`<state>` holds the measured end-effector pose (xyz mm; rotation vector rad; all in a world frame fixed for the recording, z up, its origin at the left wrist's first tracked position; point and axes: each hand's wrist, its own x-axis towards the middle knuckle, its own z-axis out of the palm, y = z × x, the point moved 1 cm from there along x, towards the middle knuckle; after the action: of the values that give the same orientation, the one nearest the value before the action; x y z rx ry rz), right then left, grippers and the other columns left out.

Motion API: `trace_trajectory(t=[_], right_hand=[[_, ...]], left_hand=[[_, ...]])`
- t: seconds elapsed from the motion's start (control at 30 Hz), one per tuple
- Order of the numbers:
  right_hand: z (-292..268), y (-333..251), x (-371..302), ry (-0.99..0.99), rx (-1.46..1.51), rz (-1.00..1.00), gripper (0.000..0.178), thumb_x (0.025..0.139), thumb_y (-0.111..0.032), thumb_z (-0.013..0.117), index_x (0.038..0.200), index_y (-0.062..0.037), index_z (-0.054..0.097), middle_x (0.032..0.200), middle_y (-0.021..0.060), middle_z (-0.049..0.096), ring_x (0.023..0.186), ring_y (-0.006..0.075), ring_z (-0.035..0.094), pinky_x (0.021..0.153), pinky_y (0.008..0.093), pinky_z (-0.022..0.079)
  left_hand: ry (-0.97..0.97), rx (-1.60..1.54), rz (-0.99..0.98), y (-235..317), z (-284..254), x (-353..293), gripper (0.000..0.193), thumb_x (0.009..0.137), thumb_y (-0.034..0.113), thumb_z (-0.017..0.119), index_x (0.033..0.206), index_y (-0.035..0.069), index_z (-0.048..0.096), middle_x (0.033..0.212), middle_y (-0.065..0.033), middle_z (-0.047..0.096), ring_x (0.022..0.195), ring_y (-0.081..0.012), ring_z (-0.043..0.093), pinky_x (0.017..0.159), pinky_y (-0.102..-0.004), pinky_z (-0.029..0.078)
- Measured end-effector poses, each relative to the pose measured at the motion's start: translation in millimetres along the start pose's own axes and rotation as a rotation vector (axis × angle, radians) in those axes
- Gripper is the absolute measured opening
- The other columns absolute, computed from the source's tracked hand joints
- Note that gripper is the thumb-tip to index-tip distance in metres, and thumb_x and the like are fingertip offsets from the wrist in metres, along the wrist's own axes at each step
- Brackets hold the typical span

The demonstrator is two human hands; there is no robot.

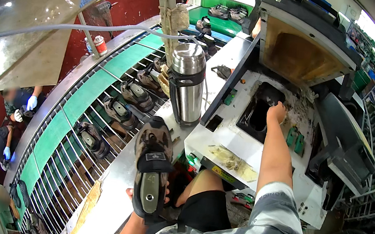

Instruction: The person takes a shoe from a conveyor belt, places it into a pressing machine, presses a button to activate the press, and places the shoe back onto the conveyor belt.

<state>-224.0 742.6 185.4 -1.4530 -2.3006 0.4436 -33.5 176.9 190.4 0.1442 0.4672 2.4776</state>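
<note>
My left hand grips a brown-and-black shoe from below, around its heel. A grey-green shoe last with a round metal hole fills the shoe's opening. The shoe stands tilted, toe pointing away from me. My right arm reaches forward to a machine with a raised lid. There my right hand, fingers closed, is at the right rim of a black rectangular cavity. Whatever is between those fingers is too small to make out. Small green blocks sit right of the cavity.
A steel thermos stands between the machine and a curved rack of metal rods with a green strip. Several lasted shoes lie along the rods. A black hinged part juts out at right. Gloved people work at far left.
</note>
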Motion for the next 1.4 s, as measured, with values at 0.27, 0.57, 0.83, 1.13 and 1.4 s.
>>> trace_trajectory(t=[0.27, 0.57, 0.83, 1.13, 1.4], right_hand=[[-15, 4, -16, -0.071, -0.102, -0.093, 0.037, 0.096, -0.016, 0.048, 0.133, -0.0135, 0.053, 0.138, 0.0131, 0.047, 0.130, 0.0353, 0.041, 0.102, 0.0457, 0.045], [-32, 21, -67, 0.154, 0.149, -0.504, 0.063, 0.082, -0.036, 0.065, 0.135, -0.0066, 0.047, 0.137, 0.0187, 0.047, 0.121, 0.0382, 0.048, 0.103, 0.0443, 0.037], [-123, 22, -293, -1.389, 1.684, -0.190, 0.102, 0.077, -0.035, 0.076, 0.152, -0.0104, 0.011, 0.132, 0.0190, 0.050, 0.101, 0.0288, 0.061, 0.091, 0.0400, 0.049], [-161, 37, -274, -0.902, 2.267, 0.012, 0.070, 0.082, -0.042, 0.057, 0.141, -0.0101, 0.039, 0.134, 0.0160, 0.052, 0.113, 0.0326, 0.056, 0.094, 0.0453, 0.047], [-183, 17, -99, -0.459, 1.101, -0.028, 0.062, 0.068, -0.019, 0.066, 0.127, -0.0054, 0.053, 0.107, 0.0083, 0.060, 0.089, 0.0231, 0.061, 0.075, 0.0348, 0.051]], left_hand=[[-0.016, -0.021, -0.056, -24, 4, 6, 0.108, 0.065, 0.071, 0.067, 0.142, 0.002, 0.033, 0.131, -0.0216, 0.048, 0.108, -0.0346, 0.055, 0.084, -0.0449, 0.050], [-0.121, -0.133, -0.146, -28, 3, 23, 0.110, 0.065, 0.064, 0.064, 0.146, 0.000, 0.026, 0.140, -0.0272, 0.038, 0.118, -0.0416, 0.050, 0.098, -0.0550, 0.045], [-0.315, -0.415, -0.385, -76, 51, 80, 0.101, 0.061, 0.052, 0.057, 0.148, 0.009, 0.030, 0.144, -0.0267, 0.038, 0.123, -0.0490, 0.046, 0.099, -0.0622, 0.041], [-0.125, 0.598, -0.554, -127, 50, 87, 0.039, 0.098, 0.030, 0.048, 0.117, -0.002, 0.060, 0.102, -0.0133, 0.069, 0.091, -0.0207, 0.066, 0.083, -0.0308, 0.052], [0.768, 1.007, 0.164, -27, -122, -18, 0.019, 0.089, 0.008, 0.052, 0.092, 0.000, 0.069, 0.073, -0.0083, 0.067, 0.067, -0.0135, 0.062, 0.064, -0.0256, 0.049]])
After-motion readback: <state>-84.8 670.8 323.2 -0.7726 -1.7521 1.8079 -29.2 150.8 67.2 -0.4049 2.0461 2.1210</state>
